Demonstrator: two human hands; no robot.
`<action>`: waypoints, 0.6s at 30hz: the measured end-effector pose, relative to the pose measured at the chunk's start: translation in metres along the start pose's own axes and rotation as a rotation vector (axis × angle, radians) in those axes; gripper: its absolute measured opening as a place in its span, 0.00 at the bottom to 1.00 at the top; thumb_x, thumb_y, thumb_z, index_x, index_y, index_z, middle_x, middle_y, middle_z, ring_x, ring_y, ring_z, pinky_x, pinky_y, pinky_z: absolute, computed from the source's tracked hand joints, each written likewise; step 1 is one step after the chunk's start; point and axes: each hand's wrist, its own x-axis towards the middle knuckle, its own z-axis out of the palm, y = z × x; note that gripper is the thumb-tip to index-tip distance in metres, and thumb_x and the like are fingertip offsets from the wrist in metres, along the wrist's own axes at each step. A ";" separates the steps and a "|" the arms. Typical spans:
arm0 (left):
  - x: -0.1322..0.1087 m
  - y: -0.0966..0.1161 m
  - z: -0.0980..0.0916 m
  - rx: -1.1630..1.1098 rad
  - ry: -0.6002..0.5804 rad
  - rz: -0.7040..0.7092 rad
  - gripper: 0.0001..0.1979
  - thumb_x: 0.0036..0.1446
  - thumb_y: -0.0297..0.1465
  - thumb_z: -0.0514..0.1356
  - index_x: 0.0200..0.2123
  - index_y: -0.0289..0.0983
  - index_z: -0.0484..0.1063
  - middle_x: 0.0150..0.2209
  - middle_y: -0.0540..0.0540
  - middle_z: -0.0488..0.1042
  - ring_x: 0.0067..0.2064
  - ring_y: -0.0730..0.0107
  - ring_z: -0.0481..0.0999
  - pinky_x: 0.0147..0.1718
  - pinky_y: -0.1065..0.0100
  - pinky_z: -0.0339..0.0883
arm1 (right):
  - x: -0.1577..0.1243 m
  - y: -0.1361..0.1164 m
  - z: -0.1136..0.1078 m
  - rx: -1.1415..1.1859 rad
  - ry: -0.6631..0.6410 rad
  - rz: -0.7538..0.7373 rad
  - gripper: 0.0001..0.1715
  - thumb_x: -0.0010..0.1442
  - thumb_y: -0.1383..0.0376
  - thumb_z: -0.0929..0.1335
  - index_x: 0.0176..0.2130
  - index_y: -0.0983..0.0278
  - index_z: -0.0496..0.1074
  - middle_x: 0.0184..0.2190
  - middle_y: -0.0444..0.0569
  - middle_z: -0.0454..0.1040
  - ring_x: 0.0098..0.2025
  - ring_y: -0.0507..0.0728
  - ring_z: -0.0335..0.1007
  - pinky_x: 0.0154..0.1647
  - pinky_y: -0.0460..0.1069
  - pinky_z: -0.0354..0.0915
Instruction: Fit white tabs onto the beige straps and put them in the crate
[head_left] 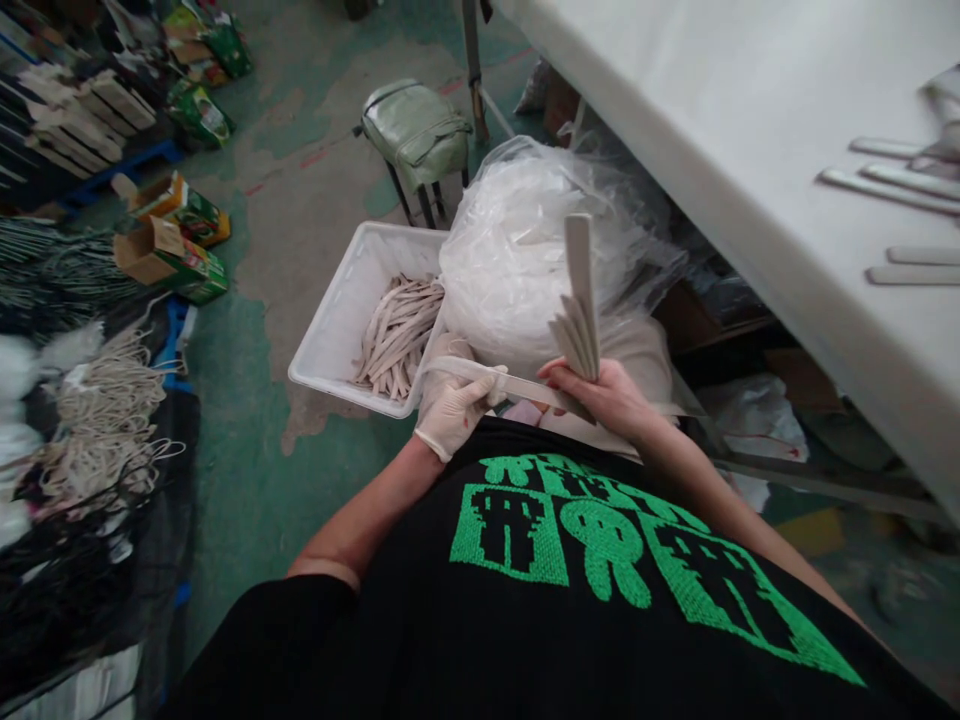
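My left hand, in a white glove, is closed with thumb and fingers pinching a narrow translucent plastic strip. The strip stretches across in front of my body to the right, passing by my bare right hand. That hand is closed around several flat grey-beige strips, fanned out and pointing upward, one standing taller than the others. Whether my right fingers also touch the plastic strip, I cannot tell. Just beyond my left hand is a white plastic bin with a heap of similar beige strips in it.
A large bundle of clear plastic lies beyond my hands. A white-topped table runs along the right, bearing several flat strips. A green-covered stool stands farther off. Cartons and piled cords line the left floor.
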 end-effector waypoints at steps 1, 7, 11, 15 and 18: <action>0.000 0.004 -0.002 -0.038 -0.003 -0.026 0.14 0.44 0.31 0.73 0.36 0.32 0.80 0.25 0.52 0.73 0.26 0.80 0.68 0.34 0.73 0.69 | 0.000 0.004 -0.007 0.059 0.086 -0.008 0.20 0.57 0.50 0.71 0.37 0.65 0.78 0.28 0.46 0.77 0.20 0.48 0.64 0.21 0.45 0.62; -0.002 0.014 -0.006 -0.120 0.030 -0.074 0.12 0.49 0.27 0.70 0.39 0.31 0.78 0.25 0.53 0.72 0.25 0.81 0.69 0.36 0.73 0.74 | -0.014 0.021 -0.034 0.295 0.047 -0.015 0.22 0.53 0.51 0.75 0.43 0.62 0.79 0.32 0.47 0.79 0.21 0.48 0.65 0.19 0.44 0.61; -0.001 0.016 -0.002 -0.134 0.029 -0.103 0.12 0.50 0.26 0.69 0.40 0.30 0.78 0.24 0.53 0.71 0.25 0.82 0.69 0.35 0.74 0.75 | -0.037 0.012 -0.037 0.305 -0.022 -0.083 0.24 0.50 0.53 0.78 0.45 0.59 0.78 0.31 0.46 0.79 0.21 0.49 0.68 0.16 0.43 0.60; 0.000 0.017 0.000 -0.134 0.046 -0.172 0.10 0.53 0.25 0.67 0.40 0.30 0.78 0.23 0.53 0.72 0.24 0.81 0.70 0.35 0.73 0.76 | -0.058 -0.002 -0.044 0.206 -0.059 -0.230 0.14 0.52 0.56 0.77 0.39 0.58 0.80 0.28 0.46 0.77 0.24 0.51 0.70 0.20 0.45 0.65; -0.001 0.015 0.004 -0.148 0.038 -0.228 0.10 0.55 0.25 0.65 0.42 0.29 0.78 0.24 0.52 0.72 0.25 0.80 0.71 0.35 0.73 0.76 | -0.065 -0.008 -0.048 0.107 0.018 -0.368 0.08 0.52 0.58 0.77 0.33 0.58 0.80 0.29 0.46 0.76 0.27 0.52 0.71 0.25 0.47 0.68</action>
